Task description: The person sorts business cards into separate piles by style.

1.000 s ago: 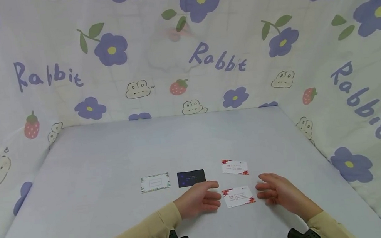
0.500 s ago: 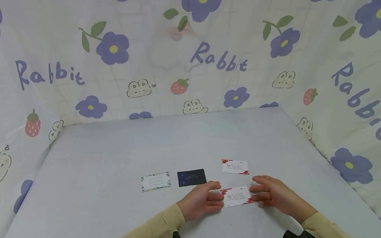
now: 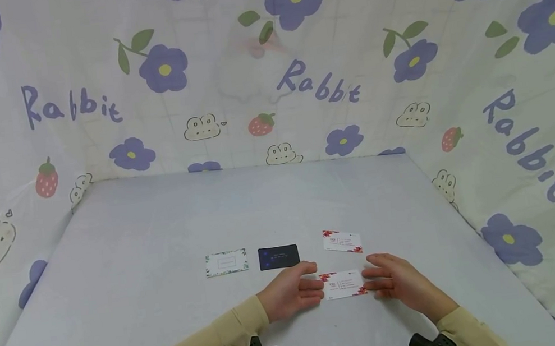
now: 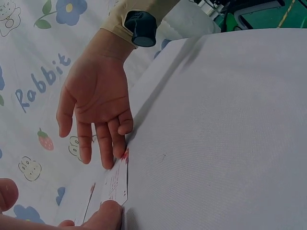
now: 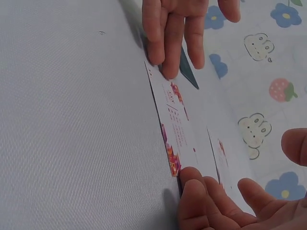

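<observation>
A white business card with red flower corners [image 3: 342, 285] lies flat on the table between my two hands. At its left edge my left hand [image 3: 288, 292] rests on its side, fingertips touching the card. My right hand [image 3: 405, 282] touches its right edge the same way. Both hands have loosely extended fingers. In the right wrist view, the card [image 5: 172, 120] spans between the left fingers [image 5: 172, 43] and the right fingers [image 5: 194, 203]. A matching red-flowered card [image 3: 342, 242] lies just behind. A dark card [image 3: 278, 257] sits beyond my left hand.
A white card with a green leafy border [image 3: 226, 263] lies left of the dark card. The white table [image 3: 161, 224] runs back to a curtain [image 3: 228, 88] printed with flowers and rabbits, which also lines both sides.
My right hand has moved left to the near card's right edge. The card has shifted slightly left, meeting my left fingertips. The other cards have not moved on the table.
</observation>
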A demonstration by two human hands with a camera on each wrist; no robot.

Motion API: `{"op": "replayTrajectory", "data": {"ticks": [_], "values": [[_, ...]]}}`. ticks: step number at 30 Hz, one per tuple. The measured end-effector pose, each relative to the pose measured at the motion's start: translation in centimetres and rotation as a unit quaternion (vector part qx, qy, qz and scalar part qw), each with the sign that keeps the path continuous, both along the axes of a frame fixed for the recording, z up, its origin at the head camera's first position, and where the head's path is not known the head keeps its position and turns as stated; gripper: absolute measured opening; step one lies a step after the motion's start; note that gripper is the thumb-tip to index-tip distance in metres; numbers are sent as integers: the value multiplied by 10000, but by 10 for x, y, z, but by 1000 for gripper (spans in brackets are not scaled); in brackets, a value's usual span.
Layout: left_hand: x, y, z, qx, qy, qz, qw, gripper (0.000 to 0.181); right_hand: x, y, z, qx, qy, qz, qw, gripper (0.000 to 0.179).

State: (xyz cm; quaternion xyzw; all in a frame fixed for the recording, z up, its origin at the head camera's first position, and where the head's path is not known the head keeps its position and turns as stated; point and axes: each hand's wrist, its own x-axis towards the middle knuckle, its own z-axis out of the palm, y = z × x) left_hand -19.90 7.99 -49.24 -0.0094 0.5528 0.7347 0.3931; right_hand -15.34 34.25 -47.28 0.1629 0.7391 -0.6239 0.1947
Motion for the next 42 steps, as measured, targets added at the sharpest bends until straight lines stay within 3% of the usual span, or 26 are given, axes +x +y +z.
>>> {"op": "replayTrajectory", "data": {"ticks": [11, 25, 32, 42], "values": [[-2, 1, 2, 75, -18, 43, 10000, 68, 1, -4, 0, -255, -29, -149, 9996, 70], [-10, 1, 7, 216, 26, 370, 9991, 71, -7, -3, 4, -643, -25, -226, 9977, 65], [-25, 4, 10, 326, -51, 556, 9979, 72, -20, -10, 9, -282, 90, -316, 9991, 65], [-53, 6, 13, -92, 75, 479, 9988, 73, -44, -21, 11, -267, 43, -329, 9991, 69]]}}
